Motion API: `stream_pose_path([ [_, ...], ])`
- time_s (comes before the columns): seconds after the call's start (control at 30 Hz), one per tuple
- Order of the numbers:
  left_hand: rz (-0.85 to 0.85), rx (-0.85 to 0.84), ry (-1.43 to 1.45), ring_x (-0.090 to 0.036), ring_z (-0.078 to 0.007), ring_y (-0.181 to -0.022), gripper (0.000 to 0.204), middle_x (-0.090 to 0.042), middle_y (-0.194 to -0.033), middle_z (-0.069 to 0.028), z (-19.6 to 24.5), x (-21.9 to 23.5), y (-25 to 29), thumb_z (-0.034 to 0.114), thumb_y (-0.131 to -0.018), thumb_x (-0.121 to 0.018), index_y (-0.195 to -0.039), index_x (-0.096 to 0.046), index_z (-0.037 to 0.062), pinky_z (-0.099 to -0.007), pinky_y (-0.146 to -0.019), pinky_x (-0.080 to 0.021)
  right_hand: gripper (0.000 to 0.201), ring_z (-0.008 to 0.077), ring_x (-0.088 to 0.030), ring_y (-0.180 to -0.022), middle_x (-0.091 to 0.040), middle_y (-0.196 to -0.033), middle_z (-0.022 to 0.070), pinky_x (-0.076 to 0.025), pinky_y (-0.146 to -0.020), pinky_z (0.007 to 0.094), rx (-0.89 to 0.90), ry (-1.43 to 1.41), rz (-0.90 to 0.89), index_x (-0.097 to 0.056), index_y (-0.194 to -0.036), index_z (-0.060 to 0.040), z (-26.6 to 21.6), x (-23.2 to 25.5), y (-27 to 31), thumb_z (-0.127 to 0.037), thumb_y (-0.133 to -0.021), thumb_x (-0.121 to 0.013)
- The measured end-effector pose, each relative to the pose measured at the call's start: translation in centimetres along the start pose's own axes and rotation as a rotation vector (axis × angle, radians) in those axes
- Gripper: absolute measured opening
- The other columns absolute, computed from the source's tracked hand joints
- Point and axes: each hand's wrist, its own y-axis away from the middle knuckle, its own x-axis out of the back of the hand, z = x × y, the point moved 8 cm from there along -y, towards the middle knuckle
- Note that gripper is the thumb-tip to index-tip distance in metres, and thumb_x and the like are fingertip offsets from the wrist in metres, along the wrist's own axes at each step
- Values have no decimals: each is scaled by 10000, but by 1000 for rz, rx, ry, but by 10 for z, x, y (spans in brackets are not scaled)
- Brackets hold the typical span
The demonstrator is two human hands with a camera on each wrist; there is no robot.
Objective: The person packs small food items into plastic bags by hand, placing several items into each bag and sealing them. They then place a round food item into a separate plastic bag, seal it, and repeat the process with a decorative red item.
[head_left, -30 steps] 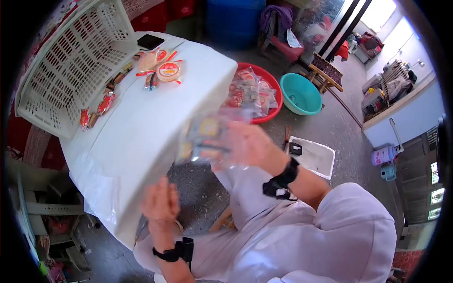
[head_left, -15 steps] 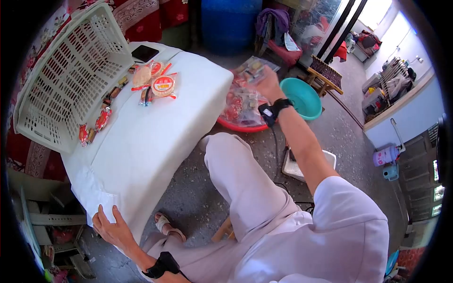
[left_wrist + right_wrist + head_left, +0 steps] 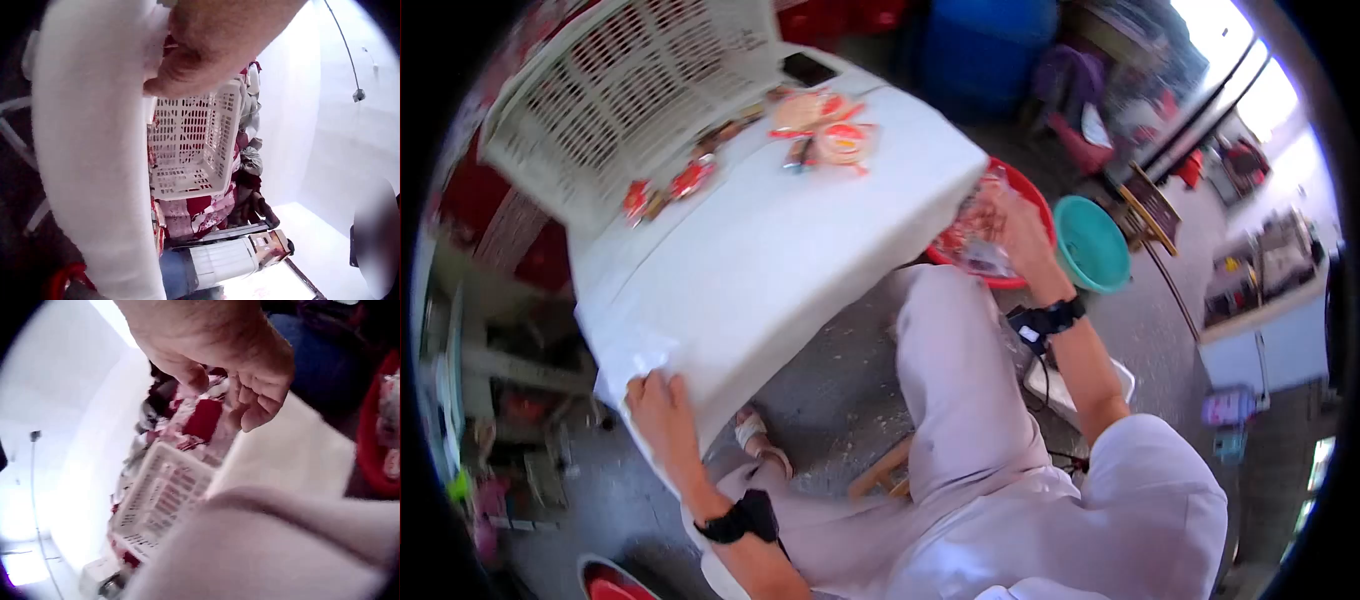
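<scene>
My left hand (image 3: 662, 415) is at the near left corner of the white-covered table (image 3: 730, 280), its fingertips touching the thin clear plastic bags (image 3: 640, 355) that lie there. Over the red basin (image 3: 1042, 195) on the floor is my right hand (image 3: 1025, 235). In the right wrist view its fingers (image 3: 256, 403) hang loosely bent with nothing between them. Filled clear packets (image 3: 975, 235) with red print lie in the basin below it. On the far part of the table are round wafers in clear and red wrappers (image 3: 842, 145), blurred here.
A white plastic basket (image 3: 630, 100) lies tipped on its side along the table's back edge, small wrapped snacks (image 3: 692, 178) in front of it. Close by is a black phone (image 3: 808, 69). A teal basin (image 3: 1093, 245) stands right of the red one, and a blue barrel (image 3: 985, 55) behind.
The right hand carried a filled clear packet from above the lap to the red basin and let it go. The left hand moved to the bags at the table corner. The head view turned.
</scene>
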Motion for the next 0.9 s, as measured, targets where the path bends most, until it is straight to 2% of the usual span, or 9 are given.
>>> stream_pose_path([
  [0.17,182,-12,85,-526,-324,-866,85,-556,-871,-134,5,-2,3,58,-761,-623,-832,-615,12,-412,-749,-438,289,95,-585,-701,-642,-854,69,-491,-641,213,150,195,-343,-604,-1045,-4,-63,-172,22,-251,-926,-509],
  [0.37,278,13,282,-545,-312,-779,33,-557,-791,-118,18,3,1,24,-753,-624,-778,-609,9,-400,-660,-451,276,97,-607,-681,-647,-815,59,-492,-549,222,-17,476,-857,-610,-1009,11,18,-321,55,-234,-891,-561],
  [0.53,333,-27,371,-547,-307,-735,52,-549,-754,-113,42,10,-1,-11,-726,-631,-719,-582,5,-404,-624,-439,347,122,-616,-611,-621,-718,80,-507,-482,250,-216,441,-877,-616,-881,44,79,-348,67,-302,-859,-633],
  [0.67,327,-38,375,-540,-323,-740,73,-540,-749,-115,51,2,-3,-14,-711,-636,-710,-564,-3,-410,-618,-435,426,137,-621,-639,-635,-819,114,-523,-497,266,-200,348,-840,-579,-1026,78,81,-350,66,-290,-834,-678],
  [0.73,358,-71,493,-536,-244,-688,97,-541,-734,-94,54,4,-5,-4,-746,-640,-717,-549,-19,-344,-596,-421,464,137,-624,-667,-640,-867,123,-527,-510,268,-203,298,-804,-560,-1084,82,83,-348,59,-281,-826,-688],
  [0.77,358,-71,493,-536,-244,-688,97,-541,-734,-94,54,6,-6,-4,-746,-640,-717,-549,-19,-344,-596,-421,485,132,-622,-703,-640,-900,113,-523,-521,256,-85,274,-755,-544,-1113,79,76,-346,50,-281,-823,-691],
  [0.8,312,19,717,-512,-190,-655,101,-544,-732,-75,45,6,-9,13,-787,-625,-730,-551,-26,-305,-578,-400,508,127,-620,-739,-640,-933,104,-519,-532,244,34,250,-703,-529,-1142,76,65,-344,43,-281,-821,-694],
  [0.83,261,110,938,-489,-136,-623,119,-548,-730,-57,38,1,-11,29,-827,-610,-744,-552,-33,-267,-559,-380,508,127,-620,-739,-640,-933,104,-519,-532,244,34,248,-702,-529,-1142,76,60,-339,37,-281,-821,-694],
  [0.9,189,232,1059,-466,-104,-611,135,-550,-729,-43,26,-7,-11,51,-859,-588,-764,-557,-40,-245,-549,-362,450,103,-594,-839,-651,-962,78,-513,-615,224,-143,180,-839,-536,-1174,28,62,-335,37,-247,-839,-659],
])
